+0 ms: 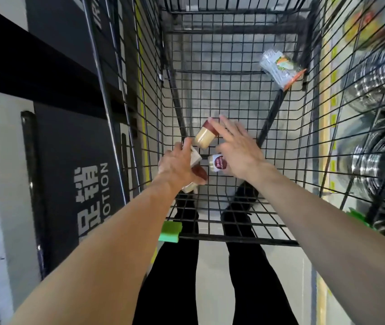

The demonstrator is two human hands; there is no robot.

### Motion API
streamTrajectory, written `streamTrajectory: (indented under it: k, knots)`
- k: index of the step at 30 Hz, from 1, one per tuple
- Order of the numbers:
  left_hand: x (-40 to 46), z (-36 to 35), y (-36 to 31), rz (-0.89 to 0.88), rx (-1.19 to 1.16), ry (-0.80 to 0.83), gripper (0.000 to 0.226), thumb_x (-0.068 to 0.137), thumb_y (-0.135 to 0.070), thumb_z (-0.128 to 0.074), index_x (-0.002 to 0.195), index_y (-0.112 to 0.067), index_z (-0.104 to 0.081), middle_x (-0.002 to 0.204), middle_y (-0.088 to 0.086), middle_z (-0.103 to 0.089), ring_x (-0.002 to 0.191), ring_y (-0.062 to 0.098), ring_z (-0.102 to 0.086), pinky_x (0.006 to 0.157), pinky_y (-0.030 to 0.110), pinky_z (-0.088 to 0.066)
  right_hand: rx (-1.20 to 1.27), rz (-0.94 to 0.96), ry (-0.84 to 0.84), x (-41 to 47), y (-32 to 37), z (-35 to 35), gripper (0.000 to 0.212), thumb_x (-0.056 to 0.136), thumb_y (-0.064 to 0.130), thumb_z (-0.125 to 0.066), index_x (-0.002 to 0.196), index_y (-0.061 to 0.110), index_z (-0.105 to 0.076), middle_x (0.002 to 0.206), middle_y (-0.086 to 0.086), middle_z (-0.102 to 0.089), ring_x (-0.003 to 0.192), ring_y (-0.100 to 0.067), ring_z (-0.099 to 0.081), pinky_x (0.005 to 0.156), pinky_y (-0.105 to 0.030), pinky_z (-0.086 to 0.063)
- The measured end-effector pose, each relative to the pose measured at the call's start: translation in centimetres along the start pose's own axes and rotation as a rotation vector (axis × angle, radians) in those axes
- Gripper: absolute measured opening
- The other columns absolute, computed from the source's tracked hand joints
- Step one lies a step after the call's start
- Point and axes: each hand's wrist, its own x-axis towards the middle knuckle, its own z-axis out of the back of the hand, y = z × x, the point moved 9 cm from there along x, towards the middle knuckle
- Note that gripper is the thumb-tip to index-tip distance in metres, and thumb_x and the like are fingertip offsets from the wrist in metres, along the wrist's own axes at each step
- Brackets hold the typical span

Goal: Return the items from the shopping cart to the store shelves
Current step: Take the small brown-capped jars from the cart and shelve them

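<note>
Store aisle, dark sign panel on L, shelf goods [374, 95] blurred on R behind the wire. Black wire shopping cart [233, 73] fills centre; walls close on both sides, far half of cart floor open. Both hands down near the cart's near end. Left hand [177, 167] fingers curled round a small pack, partly hidden, can't ID it. Right hand [240, 148] fingers spread, loose, touching the red cap of a beige jar [204, 137] lying tilted on the cart floor. Second jar [218, 163], white/red label, just beside, partly under R hand. Clear plastic packet [279, 68] at far R corner, blurred.
</note>
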Motion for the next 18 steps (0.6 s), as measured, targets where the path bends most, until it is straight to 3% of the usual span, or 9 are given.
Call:
streamTrajectory:
  k: [4, 7, 9, 11, 13, 15, 18]
  knots:
    - [-0.3, -0.7, 0.3, 0.052, -0.119, 0.008, 0.125, 0.057, -0.044, -0.093, 0.152, -0.022, -0.015, 0.14, 0.012, -0.043, 0.129, 0.035, -0.05, 0.108, 0.05, -0.045, -0.034, 0.125, -0.003, 0.6, 0.9, 1.2, 0.041, 0.065, 0.032, -0.089, 0.101, 0.015, -0.076, 0.162, -0.008, -0.021, 0.153, -0.03, -0.007, 0.124, -0.052, -0.014]
    - [-0.7, -1.5, 0.8, 0.121, -0.147, -0.013, 0.13, 0.064, -0.045, -0.089, 0.157, -0.012, -0.004, 0.152, 0.016, -0.027, 0.14, 0.035, -0.038, 0.116, 0.046, -0.037, -0.058, 0.226, 0.102, 0.3, 1.8, 0.5, 0.034, 0.071, 0.028, -0.085, 0.102, 0.019, -0.074, 0.163, -0.006, -0.02, 0.154, -0.029, -0.008, 0.125, -0.049, -0.014]
    - [-1.4, -1.9, 0.6, 0.129, -0.064, -0.045, 0.126, 0.07, -0.051, -0.084, 0.156, -0.005, -0.005, 0.153, 0.014, -0.026, 0.143, 0.032, -0.033, 0.119, 0.042, -0.033, -0.033, 0.23, 0.153, -0.4, 2.2, -0.2, 0.033, 0.07, 0.026, -0.086, 0.1, 0.02, -0.073, 0.164, -0.006, -0.02, 0.153, -0.029, -0.013, 0.124, -0.049, -0.017]
    - [-2.3, -1.5, -0.1, 0.128, 0.021, -0.141, 0.121, 0.068, -0.056, -0.083, 0.152, -0.005, -0.013, 0.146, 0.01, -0.033, 0.139, 0.027, -0.035, 0.112, 0.039, -0.04, -0.002, 0.174, 0.162, -1.5, 2.0, -0.7, 0.03, 0.072, 0.017, -0.084, 0.097, 0.013, -0.069, 0.162, -0.013, -0.021, 0.149, -0.031, -0.022, 0.123, -0.049, -0.022]
    - [-3.2, -0.4, -0.5, 0.125, 0.09, -0.275, 0.109, 0.064, -0.06, -0.083, 0.141, -0.009, -0.025, 0.134, 0.006, -0.038, 0.128, 0.022, -0.042, 0.096, 0.038, -0.052, 0.076, 0.103, 0.157, -2.6, 1.5, -1.3, 0.023, 0.076, 0.01, -0.08, 0.093, 0.01, -0.065, 0.159, -0.016, -0.022, 0.141, -0.031, -0.031, 0.119, -0.046, -0.031]
    - [-3.7, 0.1, -1.3, 0.087, 0.192, -0.34, 0.099, 0.065, -0.063, -0.081, 0.135, -0.013, -0.033, 0.13, 0.007, -0.037, 0.121, 0.022, -0.042, 0.09, 0.04, -0.053, 0.169, 0.052, 0.154, -3.6, 0.7, -1.9, 0.03, 0.073, 0.021, -0.085, 0.097, 0.013, -0.071, 0.146, -0.012, -0.029, 0.128, -0.028, -0.038, 0.111, -0.043, -0.04]
    - [-4.0, -0.8, -1.8, 0.045, 0.234, -0.273, 0.082, 0.071, -0.061, -0.078, 0.134, -0.02, -0.046, 0.135, 0.009, -0.031, 0.125, 0.025, -0.037, 0.094, 0.043, -0.052, 0.349, -0.049, 0.114, -4.8, -1.0, -2.2, 0.05, 0.063, 0.04, -0.091, 0.106, 0.023, -0.073, 0.122, -0.002, -0.031, 0.116, -0.024, -0.04, 0.104, -0.043, -0.045]
